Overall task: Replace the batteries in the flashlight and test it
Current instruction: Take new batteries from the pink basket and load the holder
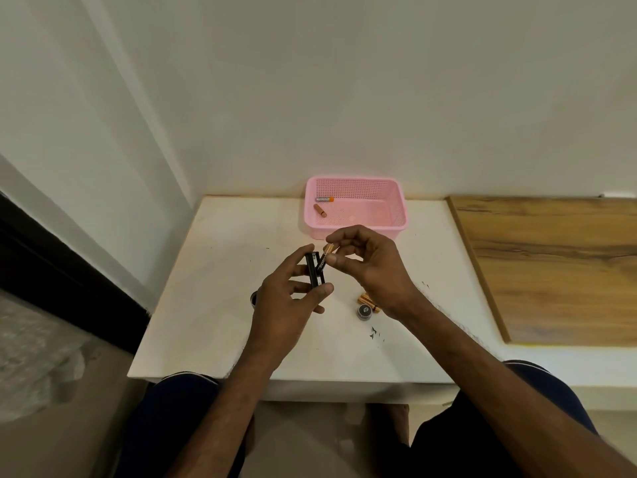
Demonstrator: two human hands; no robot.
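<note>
Fingers [344, 236] of the right hand [372, 267] are curled in. With the thumb they pinch a battery [325, 257], copper end up, tilted against the top of the black holder [313, 274]. I see the left hand [286, 301] grip that holder upright between thumb and fingertips, above the white table [213, 305]. The flashlight tube [254, 299] shows only as a dark rim on the table, mostly hidden behind the left hand. Its cap [364, 311] sits by the right wrist, touching the spare batteries [367, 300]. The pink basket [355, 181] at the back holds two batteries [325, 199].
</note>
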